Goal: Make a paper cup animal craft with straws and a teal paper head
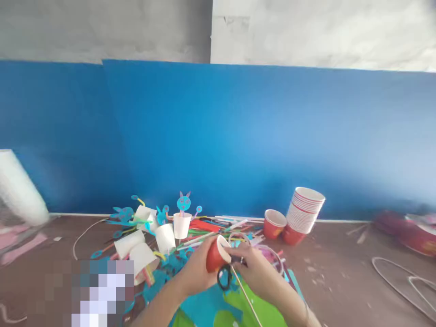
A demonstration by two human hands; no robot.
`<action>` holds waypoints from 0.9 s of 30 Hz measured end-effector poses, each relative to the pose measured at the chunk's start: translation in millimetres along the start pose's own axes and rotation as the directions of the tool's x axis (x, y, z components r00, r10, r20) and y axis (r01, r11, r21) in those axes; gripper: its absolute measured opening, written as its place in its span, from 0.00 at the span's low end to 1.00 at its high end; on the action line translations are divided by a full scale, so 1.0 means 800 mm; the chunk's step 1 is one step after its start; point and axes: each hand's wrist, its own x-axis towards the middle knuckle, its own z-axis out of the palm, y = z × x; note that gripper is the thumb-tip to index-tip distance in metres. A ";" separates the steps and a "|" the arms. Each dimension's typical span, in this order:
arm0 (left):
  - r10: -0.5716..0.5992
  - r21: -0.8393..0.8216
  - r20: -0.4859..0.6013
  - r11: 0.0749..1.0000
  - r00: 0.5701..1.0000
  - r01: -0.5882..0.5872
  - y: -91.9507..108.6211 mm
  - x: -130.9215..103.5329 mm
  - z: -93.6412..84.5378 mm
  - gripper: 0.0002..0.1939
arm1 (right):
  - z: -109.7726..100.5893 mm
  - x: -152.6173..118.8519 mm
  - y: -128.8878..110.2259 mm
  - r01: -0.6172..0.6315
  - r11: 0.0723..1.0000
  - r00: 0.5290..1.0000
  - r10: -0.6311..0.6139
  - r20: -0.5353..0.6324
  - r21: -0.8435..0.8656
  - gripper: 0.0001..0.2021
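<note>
Red paper cup (212, 258), grasped by left hand (195, 273); black-handled scissors (219, 276), held by right hand (251, 262), at cup's rim

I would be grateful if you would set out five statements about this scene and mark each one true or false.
1. The left hand holds a red cup. True.
2. A second red cup stands beside the stack of cups. True.
3. Every white cup stands upright. False: some white cups lie on their sides.
4. Green paper shows below the right hand in the picture. True.
5. The stack of cups is to the left of the right hand. False: it stands to the right of that hand.
</note>
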 end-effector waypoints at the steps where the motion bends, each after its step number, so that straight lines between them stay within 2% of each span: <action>1: -0.018 0.003 -0.016 1.000 1.000 0.018 -0.003 0.001 0.001 0.40 | 0.001 0.004 0.004 0.020 0.996 0.999 -0.022 0.026 0.090 0.24; 3: -0.044 0.016 -0.036 0.999 0.998 0.045 -0.008 0.002 0.002 0.41 | 0.004 0.010 0.009 0.046 0.986 0.997 -0.056 0.053 0.161 0.24; 5: -0.054 0.036 -0.039 0.998 0.998 0.055 -0.008 0.002 0.002 0.40 | 0.007 0.010 0.008 0.066 0.994 0.996 -0.070 0.047 0.088 0.24; 7: -0.052 0.069 -0.024 0.996 0.998 0.054 -0.004 0.002 0.001 0.39 | 0.010 0.007 0.002 0.062 0.988 0.998 -0.058 0.032 -0.145 0.24; 9: -0.053 0.122 0.004 0.991 0.999 0.052 0.001 0.001 -0.001 0.40 | 0.013 0.002 -0.006 0.026 0.906 0.998 0.002 0.066 -0.423 0.25; 11: -0.060 0.175 0.040 0.983 0.997 0.052 0.004 0.001 -0.001 0.41 | 0.015 0.000 -0.009 0.000 0.815 0.989 0.087 0.121 -0.579 0.27; 13: -0.057 0.189 0.048 0.981 0.997 0.047 0.005 0.001 -0.001 0.41 | 0.017 0.002 -0.005 -0.012 0.835 0.990 0.088 0.113 -0.550 0.27; 16: -0.060 0.154 -0.001 0.986 0.998 0.059 0.001 0.003 -0.002 0.39 | 0.017 0.009 0.007 0.011 0.981 0.999 -0.003 0.043 -0.192 0.24; 18: -0.073 0.144 -0.033 0.987 0.997 0.077 -0.002 0.004 -0.003 0.38 | 0.018 0.012 0.012 0.025 1.000 0.999 -0.025 0.037 0.002 0.24; 19: -0.075 0.149 -0.038 0.986 0.996 0.080 -0.003 0.004 -0.003 0.38 | 0.019 0.012 0.012 0.029 1.000 0.999 -0.029 0.038 -0.001 0.24; 21: -0.061 0.181 -0.016 0.981 0.998 0.063 -0.004 0.004 -0.003 0.39 | 0.022 0.007 0.009 0.024 0.980 1.000 -0.020 0.024 -0.199 0.23; 23: -0.042 0.217 0.032 0.976 0.999 0.034 -0.003 0.003 -0.003 0.41 | 0.025 0.001 0.003 0.002 0.893 1.000 0.006 0.016 -0.450 0.25; 24: -0.034 0.226 0.050 0.974 0.998 0.022 -0.002 0.003 -0.003 0.42 | 0.026 0.000 0.001 -0.007 0.855 1.000 0.020 0.019 -0.518 0.27; 25: -0.032 0.224 0.054 0.975 0.998 0.019 -0.001 0.003 -0.004 0.43 | 0.026 -0.001 0.000 -0.013 0.850 1.000 0.025 0.017 -0.526 0.28; 27: -0.039 0.192 0.021 0.981 0.999 0.034 0.001 0.004 -0.005 0.41 | 0.026 0.002 0.002 -0.012 0.932 1.000 0.014 0.002 -0.361 0.26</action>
